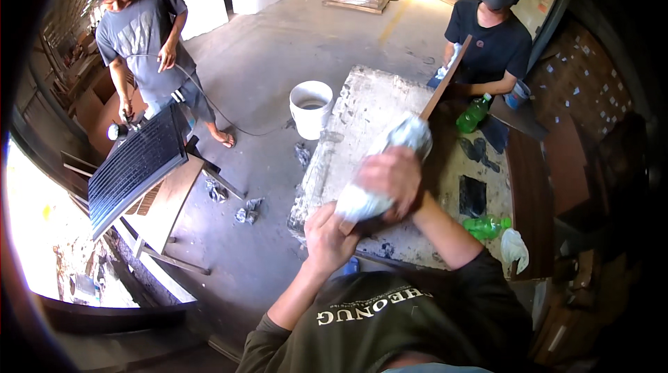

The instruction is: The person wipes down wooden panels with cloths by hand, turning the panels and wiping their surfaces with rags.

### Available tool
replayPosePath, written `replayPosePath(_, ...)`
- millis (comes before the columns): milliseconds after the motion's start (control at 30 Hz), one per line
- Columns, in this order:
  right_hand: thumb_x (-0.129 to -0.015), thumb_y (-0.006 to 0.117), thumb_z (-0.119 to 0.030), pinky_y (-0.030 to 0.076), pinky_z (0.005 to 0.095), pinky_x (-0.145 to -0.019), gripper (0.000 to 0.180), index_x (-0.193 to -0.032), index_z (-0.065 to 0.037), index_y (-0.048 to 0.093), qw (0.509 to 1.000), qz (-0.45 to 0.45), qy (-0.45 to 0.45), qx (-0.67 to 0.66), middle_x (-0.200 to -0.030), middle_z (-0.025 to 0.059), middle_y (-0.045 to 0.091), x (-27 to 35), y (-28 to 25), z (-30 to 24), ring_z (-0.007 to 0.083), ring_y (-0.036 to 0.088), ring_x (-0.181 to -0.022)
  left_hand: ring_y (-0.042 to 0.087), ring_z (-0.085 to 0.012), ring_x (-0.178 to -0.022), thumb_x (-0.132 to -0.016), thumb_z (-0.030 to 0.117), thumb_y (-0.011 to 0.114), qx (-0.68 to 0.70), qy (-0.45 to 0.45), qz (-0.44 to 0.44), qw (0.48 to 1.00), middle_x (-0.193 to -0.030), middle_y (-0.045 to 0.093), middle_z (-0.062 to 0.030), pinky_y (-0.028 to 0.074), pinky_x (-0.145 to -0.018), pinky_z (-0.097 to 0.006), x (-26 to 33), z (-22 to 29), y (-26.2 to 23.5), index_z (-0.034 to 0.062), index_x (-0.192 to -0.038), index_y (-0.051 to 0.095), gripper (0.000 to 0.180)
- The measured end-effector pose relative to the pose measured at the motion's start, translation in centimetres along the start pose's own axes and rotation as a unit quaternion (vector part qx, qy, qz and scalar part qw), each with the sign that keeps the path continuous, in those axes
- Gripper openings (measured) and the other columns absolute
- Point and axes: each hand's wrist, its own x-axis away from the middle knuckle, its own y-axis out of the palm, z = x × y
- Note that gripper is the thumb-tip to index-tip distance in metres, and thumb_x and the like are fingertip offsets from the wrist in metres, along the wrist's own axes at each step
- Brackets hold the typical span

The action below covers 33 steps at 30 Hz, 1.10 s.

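Note:
My left hand [328, 239] is closed around the near end of a narrow brown wooden strip [449, 79]. The strip seems to run on under a cloth and slants up toward the far right, over the worktable [376, 91]. My right hand [393, 177], smeared by motion, grips a crumpled whitish cloth [362, 203] wrapped over the strip. The cloth bulges out on both sides of that hand. It hides the strip's middle, so I cannot tell whether the pieces on either side are one.
A capped person [490, 46] stands beyond the far right table edge. Green bottles [474, 114], dark gloves [480, 154] and a white bag [514, 250] lie right. A white bucket [311, 110] stands left of the table. Another person [149, 39] works at a black slatted panel [139, 168].

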Motion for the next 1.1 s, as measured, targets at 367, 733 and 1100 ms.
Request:
replayPosePath(367,-0.077,0.049,-0.01,0.032,0.0474,-0.102,0.041,-0.117,-0.01,0.059,0.99,0.022,0.096,-0.104,-0.123,0.0054,0.056,-1.6,1.4,-5.5,0.0246,0.051,-0.117,0.058,-0.0095,-0.068,-0.07,-0.001,0.066,0.112,-0.185,0.09,0.972,-0.073,0.064,-0.0041,0.047,-0.065,-0.025,0.5,0.1,-1.5,-0.0029,-0.086,0.063,0.016)
replayPosePath(733,-0.08,0.051,0.003,0.045,0.0402,-0.095,0.025,-0.095,-0.01,0.066,0.978,0.118,0.168,0.044,-0.1,0.0063,0.066,3.7,1.5,11.3,0.0241,0.061,-0.101,0.06,-0.0178,-0.089,-0.089,0.017,0.057,0.013,-0.261,0.02,0.965,-0.101,0.064,-0.0214,0.046,-0.08,-0.03,0.2,-0.4,-3.3,-0.002,-0.111,0.062,0.029)
replayPosePath(1100,-0.071,0.054,0.004,0.048,0.0393,-0.081,0.03,-0.094,-0.011,0.066,0.848,0.176,0.417,0.276,-0.092,0.0124,0.066,12.0,-4.4,39.4,0.0309,0.063,-0.09,0.054,-0.0103,-0.071,-0.09,0.021,0.059,0.018,-0.362,0.11,0.926,-0.083,0.061,-0.0029,0.044,-0.06,-0.024,1.7,0.9,-3.1,-0.0002,-0.098,0.067,0.024)
